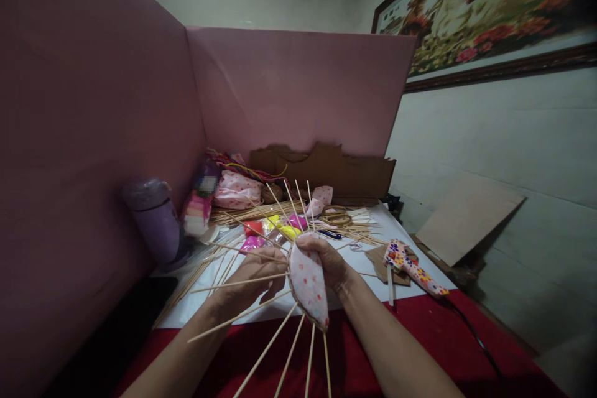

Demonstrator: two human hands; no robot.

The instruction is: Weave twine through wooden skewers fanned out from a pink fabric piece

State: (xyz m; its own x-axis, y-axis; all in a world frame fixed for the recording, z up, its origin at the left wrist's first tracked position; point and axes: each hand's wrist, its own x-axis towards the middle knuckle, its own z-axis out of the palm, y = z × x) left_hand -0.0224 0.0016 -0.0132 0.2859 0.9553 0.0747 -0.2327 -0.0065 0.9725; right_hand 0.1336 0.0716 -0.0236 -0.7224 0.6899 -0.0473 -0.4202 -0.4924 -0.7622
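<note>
The spotted, D-shaped fabric piece lies just left of my right hand, the nearer of the 2, its long axis running from under that thumb down toward me. Thumb and fingers there pinch its upper end. Thin sticks fan from its curved edge past my left hand, its fingers partly curled; I cannot tell whether they grip any. Below, a white sheet meets red cloth; a glue gun rests rightward, and a pink partition stands behind.

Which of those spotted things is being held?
The half-round piece with sticks fanning from its edge, in the right hand; the bundle and scrap lie farther back.
</note>
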